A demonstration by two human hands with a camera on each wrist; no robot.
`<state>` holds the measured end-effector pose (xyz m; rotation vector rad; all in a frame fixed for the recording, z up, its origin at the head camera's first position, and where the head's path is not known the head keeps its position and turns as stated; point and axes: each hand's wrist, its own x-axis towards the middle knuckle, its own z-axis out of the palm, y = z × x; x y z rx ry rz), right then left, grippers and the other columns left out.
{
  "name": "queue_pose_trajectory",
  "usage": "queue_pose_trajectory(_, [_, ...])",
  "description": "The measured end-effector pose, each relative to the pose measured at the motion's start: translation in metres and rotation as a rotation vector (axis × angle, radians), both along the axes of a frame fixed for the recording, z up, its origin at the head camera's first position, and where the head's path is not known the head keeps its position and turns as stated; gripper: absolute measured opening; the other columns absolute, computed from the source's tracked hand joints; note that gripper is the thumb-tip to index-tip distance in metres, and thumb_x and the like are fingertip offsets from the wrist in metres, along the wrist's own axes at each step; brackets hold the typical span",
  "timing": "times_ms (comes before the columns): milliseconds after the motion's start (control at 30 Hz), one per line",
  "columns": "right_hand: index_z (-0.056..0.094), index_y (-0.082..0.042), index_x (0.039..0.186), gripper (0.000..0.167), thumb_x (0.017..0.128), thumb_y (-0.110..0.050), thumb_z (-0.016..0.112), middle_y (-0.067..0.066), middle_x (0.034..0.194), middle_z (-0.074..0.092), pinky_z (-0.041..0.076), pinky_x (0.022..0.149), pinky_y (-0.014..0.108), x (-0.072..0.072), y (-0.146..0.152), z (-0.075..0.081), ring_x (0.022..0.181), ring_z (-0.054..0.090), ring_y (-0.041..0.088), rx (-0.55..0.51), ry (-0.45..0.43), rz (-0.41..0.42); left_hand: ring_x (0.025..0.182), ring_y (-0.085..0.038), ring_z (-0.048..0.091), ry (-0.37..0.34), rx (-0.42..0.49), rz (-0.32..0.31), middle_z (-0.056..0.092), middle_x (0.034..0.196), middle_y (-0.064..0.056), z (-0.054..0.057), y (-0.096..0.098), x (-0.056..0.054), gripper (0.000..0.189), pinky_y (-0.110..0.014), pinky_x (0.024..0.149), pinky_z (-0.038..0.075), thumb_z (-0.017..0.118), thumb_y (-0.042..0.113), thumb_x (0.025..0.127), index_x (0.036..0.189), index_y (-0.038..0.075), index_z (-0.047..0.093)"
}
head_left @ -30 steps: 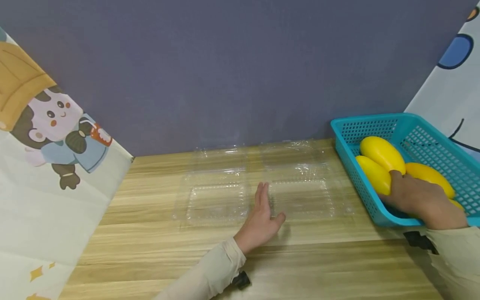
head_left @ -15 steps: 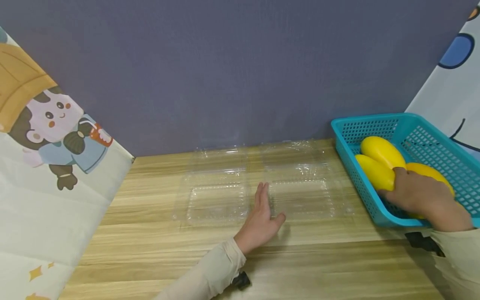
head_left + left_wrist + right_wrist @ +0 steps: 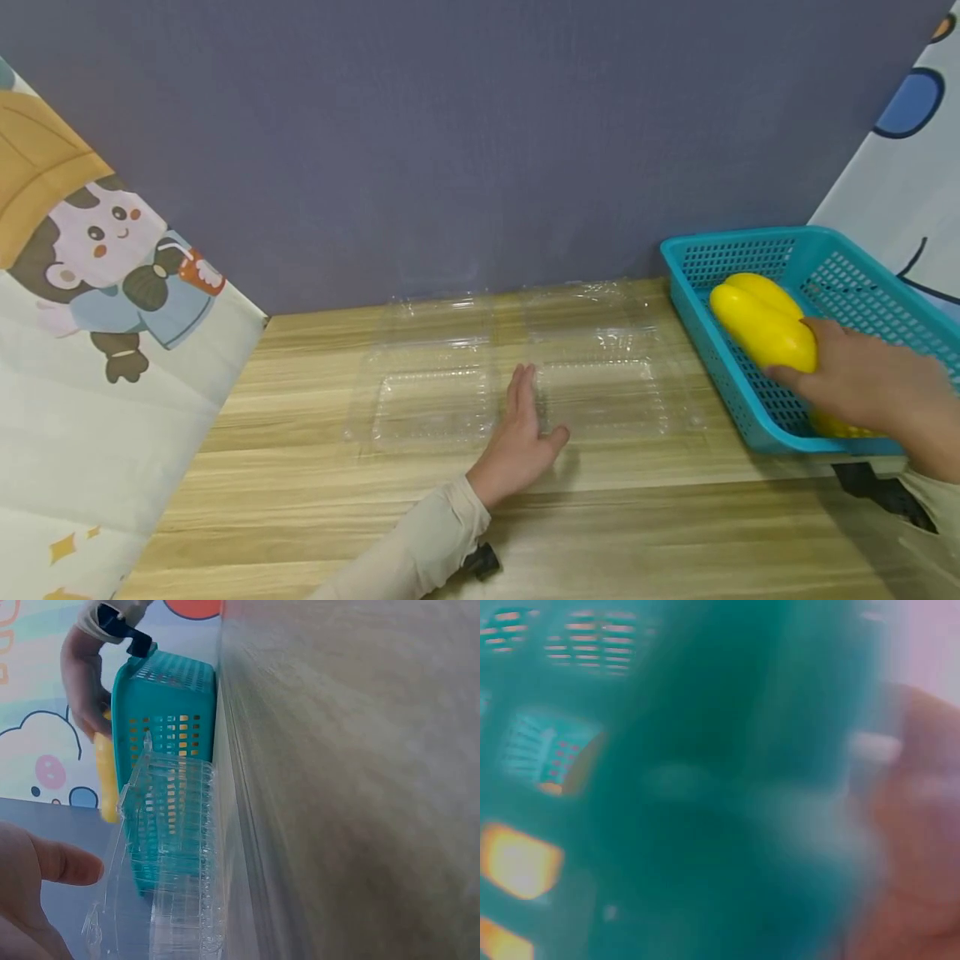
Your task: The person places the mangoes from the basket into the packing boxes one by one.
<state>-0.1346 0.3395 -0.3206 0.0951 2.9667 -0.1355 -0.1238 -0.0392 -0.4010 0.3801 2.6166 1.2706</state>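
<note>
My right hand (image 3: 873,379) grips a yellow mango (image 3: 765,329), fingers over its top and thumb on the near side. The held mango is tilted and overlaps another mango (image 3: 767,289) in the teal basket (image 3: 697,342); part of a further one (image 3: 836,425) shows beneath the hand. In the left wrist view the held mango (image 3: 107,780) is at the basket's rim. My left hand (image 3: 521,450) lies between two clear plastic clamshell boxes, fingers straight and thumb apart. Both the left box (image 3: 431,408) and the right box (image 3: 603,400) have their lids raised.
The wooden table (image 3: 300,500) meets a dark grey-blue wall (image 3: 450,150) behind the boxes. Printed panels stand at both sides, the left one (image 3: 97,292) with a cartoon figure. In the right wrist view the basket wall (image 3: 705,750) fills most of the picture, blurred.
My right hand has drawn a mango up and toward the right within the basket, so it covers more of the mango behind. The left hand and the boxes have stayed put.
</note>
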Motion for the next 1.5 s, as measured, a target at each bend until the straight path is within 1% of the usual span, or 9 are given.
queue_pose_trajectory(133, [0.021,0.016,0.143,0.104,0.092,-0.071,0.047,0.025,0.087,0.057,0.04,0.051,0.042,0.004,-0.006,0.01,0.064,0.05,0.029,-0.033,0.014,0.004,0.149,-0.041,0.026,-0.013,0.026,0.004,-0.009,0.169,-0.007,-0.001,-0.001,0.0,0.092,-0.059,0.118,0.03,0.059,0.031,0.096,0.161,0.02,-0.006])
queue_pose_trajectory(300, [0.02,0.013,0.147,0.102,0.093,-0.069,0.044,0.032,0.1,0.058,0.041,0.051,0.043,0.008,-0.014,0.016,0.067,0.051,0.03,-0.042,0.063,0.005,0.151,-0.039,0.02,-0.023,0.073,0.03,-0.006,0.169,-0.006,-0.003,-0.001,-0.003,0.087,-0.059,0.121,0.024,0.054,0.031,0.097,0.161,0.021,-0.004])
queue_pose_trajectory(467, [0.023,0.011,0.147,0.099,0.093,-0.068,0.046,0.03,0.1,0.059,0.041,0.05,0.041,0.01,-0.021,0.017,0.067,0.051,0.028,-0.041,0.117,0.002,0.155,-0.034,0.01,0.008,0.06,0.046,-0.001,0.169,-0.009,-0.004,-0.002,-0.005,0.082,-0.059,0.125,0.005,0.052,0.029,0.098,0.161,0.016,0.0])
queue_pose_trajectory(600, [0.021,0.013,0.148,0.099,0.094,-0.064,0.049,0.033,0.102,0.058,0.041,0.052,0.042,0.012,-0.027,0.019,0.068,0.051,0.03,-0.077,0.143,0.01,0.146,-0.042,0.032,-0.018,0.082,0.068,0.005,0.169,-0.009,-0.005,-0.002,-0.006,0.077,-0.059,0.123,0.018,0.047,0.035,0.101,0.161,0.019,0.001])
queue_pose_trajectory(700, [0.019,0.014,0.149,0.098,0.095,-0.061,0.05,0.033,0.102,0.057,0.041,0.052,0.04,0.013,-0.031,0.021,0.068,0.052,0.03,-0.115,0.155,0.027,0.142,-0.044,0.037,-0.06,0.132,0.086,0.01,0.168,-0.011,-0.009,-0.002,-0.008,0.074,-0.059,0.121,0.026,0.042,0.04,0.103,0.161,0.022,-0.001])
queue_pose_trajectory(867, [0.024,0.013,0.146,0.091,0.097,-0.059,0.049,0.031,0.099,0.058,0.035,0.049,0.032,0.014,-0.038,0.021,0.066,0.051,0.026,-0.128,0.171,0.051,0.152,-0.036,0.02,-0.095,0.238,0.092,0.014,0.166,-0.016,-0.017,-0.002,-0.014,0.071,-0.056,0.124,0.017,0.037,0.039,0.105,0.161,0.015,0.0])
queue_pose_trajectory(1033, [0.028,0.011,0.145,0.085,0.098,-0.057,0.048,0.019,0.088,0.058,0.032,0.049,0.031,0.014,-0.043,0.019,0.064,0.048,0.024,-0.14,0.18,0.087,0.154,-0.034,0.017,-0.123,0.347,0.077,0.008,0.168,-0.011,-0.023,-0.003,-0.02,0.068,-0.053,0.125,0.017,0.035,0.034,0.106,0.161,0.012,0.0])
queue_pose_trajectory(1133, [0.029,0.01,0.145,0.085,0.098,-0.057,0.049,0.017,0.087,0.06,0.031,0.05,0.031,0.013,-0.045,0.017,0.064,0.049,0.023,-0.145,0.199,0.097,0.154,-0.033,0.016,-0.143,0.401,0.076,0.008,0.169,-0.009,-0.026,-0.003,-0.021,0.066,-0.053,0.125,0.017,0.034,0.032,0.107,0.161,0.012,0.001])
queue_pose_trajectory(1500, [0.031,0.007,0.145,0.084,0.096,-0.058,0.052,0.012,0.083,0.06,0.032,0.05,0.03,0.014,-0.054,0.012,0.064,0.049,0.022,-0.165,0.229,0.107,0.155,-0.027,0.015,-0.24,0.57,0.12,0.011,0.169,0.005,-0.037,-0.001,-0.026,0.061,-0.054,0.126,0.013,0.035,0.032,0.107,0.161,0.027,0.009])
